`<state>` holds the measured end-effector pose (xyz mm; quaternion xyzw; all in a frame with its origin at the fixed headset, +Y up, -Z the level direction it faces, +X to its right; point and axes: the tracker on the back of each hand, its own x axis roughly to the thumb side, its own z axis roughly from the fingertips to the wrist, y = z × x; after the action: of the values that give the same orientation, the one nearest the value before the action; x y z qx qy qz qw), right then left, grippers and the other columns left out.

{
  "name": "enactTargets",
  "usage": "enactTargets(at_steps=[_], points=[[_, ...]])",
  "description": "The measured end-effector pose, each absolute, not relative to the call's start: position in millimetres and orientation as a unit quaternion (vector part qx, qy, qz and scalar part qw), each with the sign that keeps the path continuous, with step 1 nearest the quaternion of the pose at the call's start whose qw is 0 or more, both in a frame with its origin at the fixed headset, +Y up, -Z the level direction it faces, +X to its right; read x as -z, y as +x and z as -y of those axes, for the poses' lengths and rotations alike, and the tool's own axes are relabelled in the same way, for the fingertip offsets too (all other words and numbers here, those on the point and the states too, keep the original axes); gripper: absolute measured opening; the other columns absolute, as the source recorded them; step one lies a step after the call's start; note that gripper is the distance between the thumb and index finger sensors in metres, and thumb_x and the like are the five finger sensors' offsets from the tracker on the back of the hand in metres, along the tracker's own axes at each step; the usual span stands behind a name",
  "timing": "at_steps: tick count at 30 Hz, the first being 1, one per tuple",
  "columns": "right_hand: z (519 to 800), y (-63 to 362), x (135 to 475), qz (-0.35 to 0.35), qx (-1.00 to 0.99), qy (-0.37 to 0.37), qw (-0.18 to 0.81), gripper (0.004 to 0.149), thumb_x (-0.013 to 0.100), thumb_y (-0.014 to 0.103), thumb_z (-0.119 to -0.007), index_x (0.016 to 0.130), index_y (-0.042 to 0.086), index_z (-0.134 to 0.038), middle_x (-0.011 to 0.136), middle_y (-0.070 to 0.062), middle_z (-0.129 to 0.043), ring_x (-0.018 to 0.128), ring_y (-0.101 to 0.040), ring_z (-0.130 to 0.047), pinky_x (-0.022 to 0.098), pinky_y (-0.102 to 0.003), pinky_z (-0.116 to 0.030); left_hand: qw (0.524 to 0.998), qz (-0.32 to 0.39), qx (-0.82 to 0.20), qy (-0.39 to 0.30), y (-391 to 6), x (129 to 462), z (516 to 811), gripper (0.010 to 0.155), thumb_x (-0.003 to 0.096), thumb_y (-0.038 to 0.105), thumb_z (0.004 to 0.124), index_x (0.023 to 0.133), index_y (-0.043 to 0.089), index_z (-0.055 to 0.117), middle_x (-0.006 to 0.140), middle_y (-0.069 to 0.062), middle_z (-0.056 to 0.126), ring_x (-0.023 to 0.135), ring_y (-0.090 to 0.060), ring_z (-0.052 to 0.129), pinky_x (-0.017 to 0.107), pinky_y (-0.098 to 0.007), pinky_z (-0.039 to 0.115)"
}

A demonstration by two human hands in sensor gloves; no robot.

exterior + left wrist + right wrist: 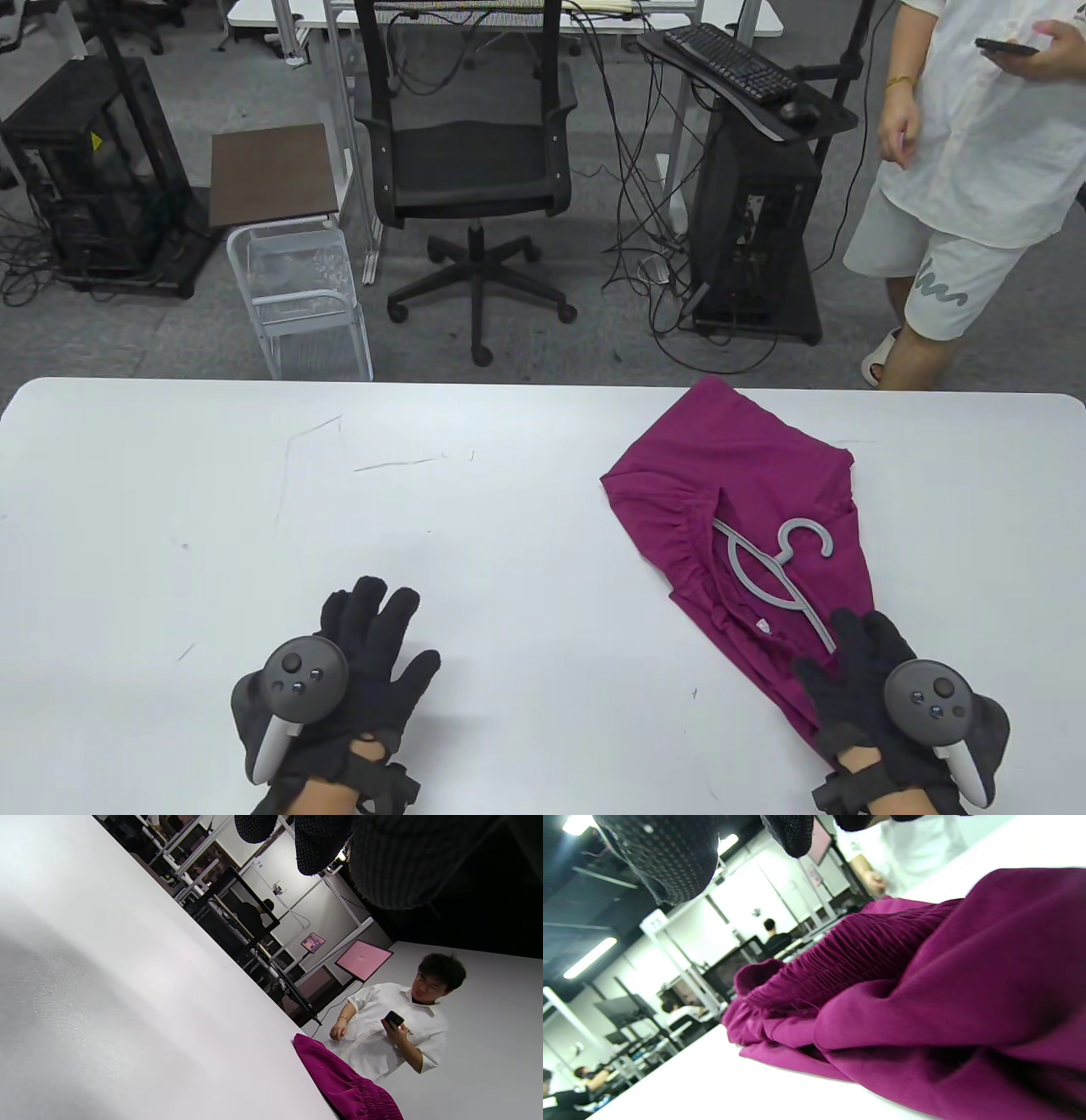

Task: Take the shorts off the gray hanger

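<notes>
I'm looking down at the table (254, 509) now, and the magenta shorts (764, 475) lie in the right half of the frame with the gray hanger (776, 577) still threaded through the waistband, its hook lying free on top of the fabric. My right hand (882, 688), lower right, rests on the near end of the shorts, fingers spread flat at the hanger's lower arm; the grip there is loose, not closed on anything that I can see. My left hand (356, 671) lies open and flat on bare table at lower left, well apart from the clothing, holding nothing.

The step, as I judge it, is getting a first hold. I'd pin the cloth with the right, bring the left across to take the hook, then slide the hanger out along the waistband's line rather than lifting, since the gathered elastic could snag the arm ends.
</notes>
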<state>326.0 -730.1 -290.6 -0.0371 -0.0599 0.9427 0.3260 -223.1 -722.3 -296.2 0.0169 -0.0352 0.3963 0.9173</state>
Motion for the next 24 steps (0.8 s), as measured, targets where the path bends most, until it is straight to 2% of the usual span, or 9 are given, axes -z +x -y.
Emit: enactTargets(at_steps=[5,8,11,14,18,21,24], points=[[736,330,290,0.015,-0.955,-0.086,0.282,0.099,0.046,0.051,-0.084,0.107,0.014,-0.016,0.107,-0.021,-0.001,0.095,-0.056,-0.006,0.064,-0.079,-0.027,0.916,0.036,-0.398,0.013,-223,295,722,0.076,0.0400,0.058,0.078,0.109,0.046,0.050,0.124,0.003,0.024,0.112,-0.038,0.013,0.076,-0.068,0.018],[741,333,292,0.001,-0.957,-0.127,0.261,0.099,0.046,0.049,-0.086,0.107,0.012,-0.017,0.107,-0.021,-0.001,0.095,-0.056,-0.005,0.064,-0.079,-0.026,0.915,0.037,-0.401,0.012,-223,296,722,0.076,0.0400,0.058,0.078,0.110,0.045,0.050,0.124,0.003,0.024,0.112,-0.038,0.013,0.076,-0.067,0.018],[748,334,295,-0.019,-0.960,-0.152,0.234,0.097,0.045,0.048,-0.087,0.106,0.010,-0.023,0.107,-0.021,-0.002,0.095,-0.057,-0.005,0.064,-0.079,-0.026,0.915,0.038,-0.403,0.012,-223,296,722,0.076,0.0399,0.058,0.078,0.109,0.046,0.050,0.124,0.002,0.025,0.112,-0.038,0.013,0.076,-0.068,0.019],[754,332,299,-0.037,-0.963,-0.187,0.189,0.089,0.043,0.049,-0.089,0.106,0.006,-0.043,0.108,-0.022,-0.005,0.094,-0.056,-0.003,0.064,-0.078,-0.026,0.915,0.040,-0.401,0.012,-223,296,722,0.076,0.0399,0.058,0.078,0.109,0.045,0.050,0.124,0.002,0.024,0.112,-0.038,0.013,0.076,-0.068,0.019],[761,328,306,-0.060,-0.965,-0.214,0.135,0.088,0.039,0.051,-0.091,0.104,0.001,-0.056,0.109,-0.023,-0.011,0.094,-0.057,-0.008,0.064,-0.076,-0.030,0.916,0.041,-0.400,0.008,-222,296,722,0.076,0.0399,0.058,0.078,0.110,0.045,0.050,0.124,0.002,0.024,0.112,-0.038,0.013,0.076,-0.068,0.019],[767,328,312,-0.082,-0.961,-0.217,0.148,0.087,0.037,0.049,-0.092,0.101,-0.002,-0.064,0.109,-0.023,-0.016,0.093,-0.057,-0.013,0.063,-0.075,-0.032,0.916,0.041,-0.399,0.005,-222,295,722,0.076,0.0400,0.058,0.078,0.110,0.045,0.050,0.124,0.002,0.024,0.112,-0.038,0.013,0.076,-0.068,0.019],[764,327,313,-0.058,-0.966,-0.209,0.138,0.080,0.033,0.050,-0.097,0.093,0.004,-0.069,0.109,-0.023,-0.019,0.092,-0.057,-0.017,0.062,-0.074,-0.035,0.917,0.041,-0.397,0.003,-221,295,722,0.076,0.0400,0.058,0.078,0.110,0.045,0.050,0.123,0.002,0.024,0.112,-0.038,0.013,0.076,-0.068,0.019]])
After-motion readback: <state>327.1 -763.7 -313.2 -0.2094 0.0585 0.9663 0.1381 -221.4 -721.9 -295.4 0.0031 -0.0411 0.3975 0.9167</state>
